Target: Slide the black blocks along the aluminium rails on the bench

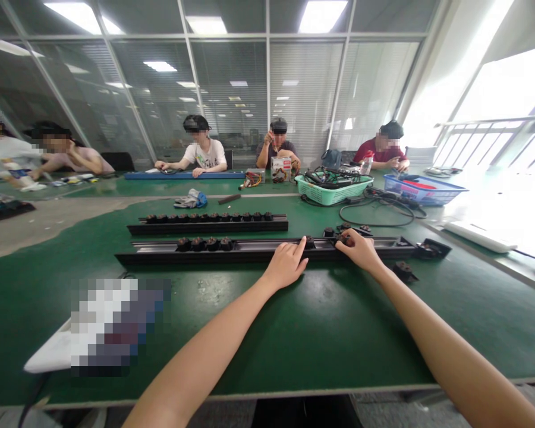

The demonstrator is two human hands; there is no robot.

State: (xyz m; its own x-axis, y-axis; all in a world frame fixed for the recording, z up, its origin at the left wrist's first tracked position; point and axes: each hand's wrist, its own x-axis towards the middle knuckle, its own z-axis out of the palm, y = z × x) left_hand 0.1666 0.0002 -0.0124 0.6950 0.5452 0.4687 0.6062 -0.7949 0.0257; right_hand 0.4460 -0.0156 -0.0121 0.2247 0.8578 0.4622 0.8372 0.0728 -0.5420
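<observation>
A long black metal rail [249,254] with a channel along its top lies across the table before me. Several black socket-like modules [198,244] sit in its left half. My left hand [286,263] rests at the near side of the rail, fingers stretched, its index fingertip at another black module [310,242] in the channel. Further right, my right hand [360,248] pinches a black socket-like module [341,240] between thumb and fingers at the rail's top. The fingers partly cover that module. Loose black modules [329,232] lie just behind the rail.
Behind is a second black rail [209,226] filled with modules. A loose module [403,271] and a black end piece [431,249] lie right. Beyond stand a green basket [334,195] of cables and a blue basket [450,193]. Several people sit across the table.
</observation>
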